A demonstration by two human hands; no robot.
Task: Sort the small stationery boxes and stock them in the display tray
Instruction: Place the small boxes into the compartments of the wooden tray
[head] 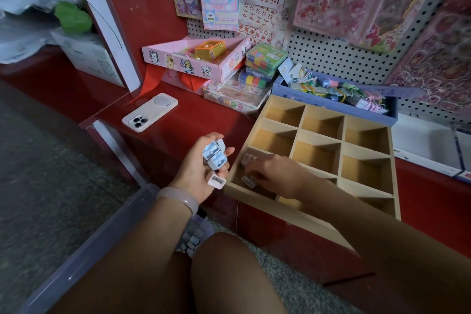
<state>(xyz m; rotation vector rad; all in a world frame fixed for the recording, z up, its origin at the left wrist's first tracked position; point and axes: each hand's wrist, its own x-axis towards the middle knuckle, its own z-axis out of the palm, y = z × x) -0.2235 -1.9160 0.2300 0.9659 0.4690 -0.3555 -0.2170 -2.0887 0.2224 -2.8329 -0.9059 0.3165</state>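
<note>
Small boxes [214,158] fill the left fingers [226,151]; right fingers [251,173] pinch one in the tray [367,208].

A wooden display tray [367,186] divided into square compartments lies at the centre right of the frame, tilted on the red counter's edge, most compartments bare. In its lower-left compartment sit two small boxes, one pale pink [248,159], one grey [248,181]. Left of the tray, a cluster of small light-blue boxes [214,154] and one pink box [216,182] is bunched together.

Dim, soft blur, edges warped.
</note>
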